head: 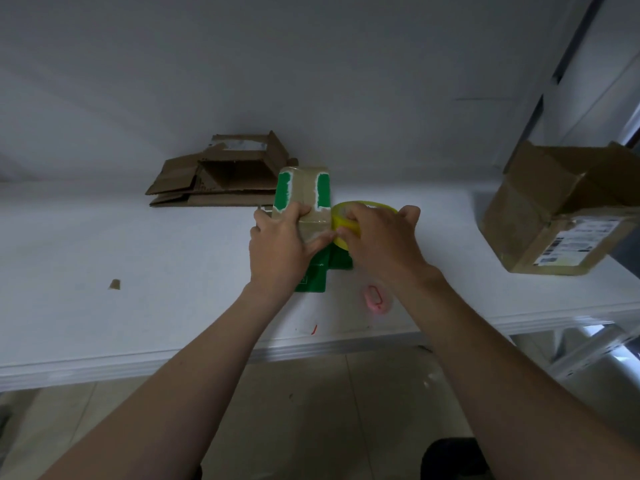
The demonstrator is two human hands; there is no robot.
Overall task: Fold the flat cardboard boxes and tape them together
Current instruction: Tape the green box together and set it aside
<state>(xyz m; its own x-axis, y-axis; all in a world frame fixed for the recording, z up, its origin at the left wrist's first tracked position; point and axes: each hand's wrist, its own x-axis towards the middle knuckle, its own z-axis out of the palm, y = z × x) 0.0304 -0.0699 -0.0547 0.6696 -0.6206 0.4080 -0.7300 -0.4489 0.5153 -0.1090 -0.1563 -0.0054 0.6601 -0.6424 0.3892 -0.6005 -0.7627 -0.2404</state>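
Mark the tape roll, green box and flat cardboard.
tape roll [341, 220]: head view, yellow left rim.
green box [304, 187]: head view, taped upper face.
flat cardboard [173, 178]: head view, left flap.

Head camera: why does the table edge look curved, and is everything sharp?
Head view: the wide-angle lens bows the table edge; lighting is dim and even, no glare; the brown box at right is smeared; the left hand on the green box and right hand on the tape roll look sharper.
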